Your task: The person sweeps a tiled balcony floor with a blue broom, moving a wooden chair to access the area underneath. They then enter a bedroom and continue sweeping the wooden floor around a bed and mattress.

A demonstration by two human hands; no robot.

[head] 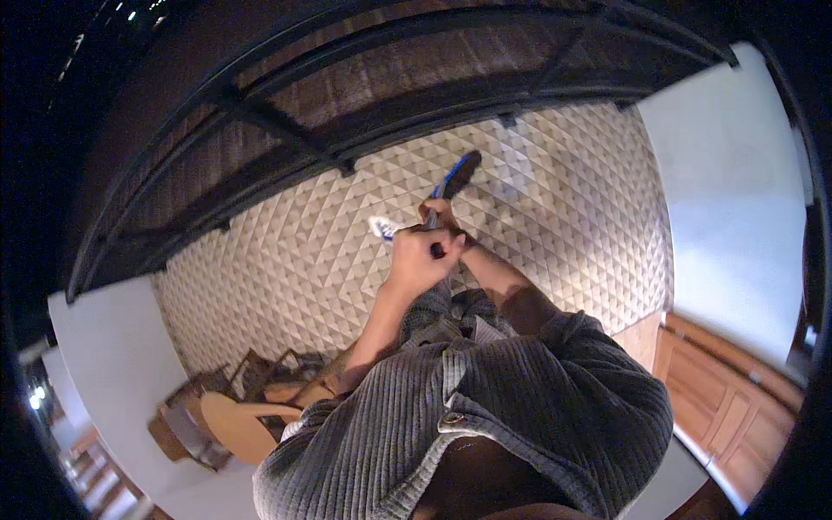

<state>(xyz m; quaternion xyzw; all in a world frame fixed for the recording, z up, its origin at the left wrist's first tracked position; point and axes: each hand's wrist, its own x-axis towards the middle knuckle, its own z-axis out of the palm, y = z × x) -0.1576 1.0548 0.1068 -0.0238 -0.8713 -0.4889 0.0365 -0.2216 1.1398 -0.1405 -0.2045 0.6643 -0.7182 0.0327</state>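
Note:
My left hand [419, 257] is closed around the upper end of a grey handle. Farther down the same handle, my right hand [440, 211] grips it with the fingers wrapped round. Beyond the right hand lies what looks like a broom head [460, 174], dark with a blue edge, over the patterned tile floor [312, 247]. Whether its bristles touch the tiles I cannot tell. A white and blue shoe [383, 227] shows to the left of my hands. My wrists and forearms cover part of the handle and my legs.
A black metal railing [286, 123] curves across the far side. White walls [728, 175] stand at right and left. Behind me on the left are a wooden chair [237, 422] and other furniture. A wooden panelled door [721, 390] is at lower right.

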